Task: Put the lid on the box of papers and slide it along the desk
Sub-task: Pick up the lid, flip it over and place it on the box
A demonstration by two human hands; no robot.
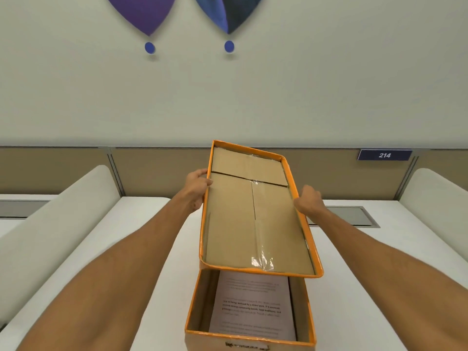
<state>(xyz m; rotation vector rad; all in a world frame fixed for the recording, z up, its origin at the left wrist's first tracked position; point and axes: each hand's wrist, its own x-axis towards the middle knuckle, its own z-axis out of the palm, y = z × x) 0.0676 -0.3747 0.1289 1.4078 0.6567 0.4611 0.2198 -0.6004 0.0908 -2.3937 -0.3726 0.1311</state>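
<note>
An orange-edged cardboard lid hangs tilted above the desk, its brown inside facing me, taped along its seams. My left hand grips its left rim and my right hand grips its right rim. Below its near edge stands the open orange-rimmed box at the bottom of the view. A stack of printed papers lies inside the box. The lid covers the far end of the box.
The box rests on a white desk between two rounded white side panels. A grey recessed hatch lies on the desk at the right. A tan partition with a blue "214" sign runs along the back.
</note>
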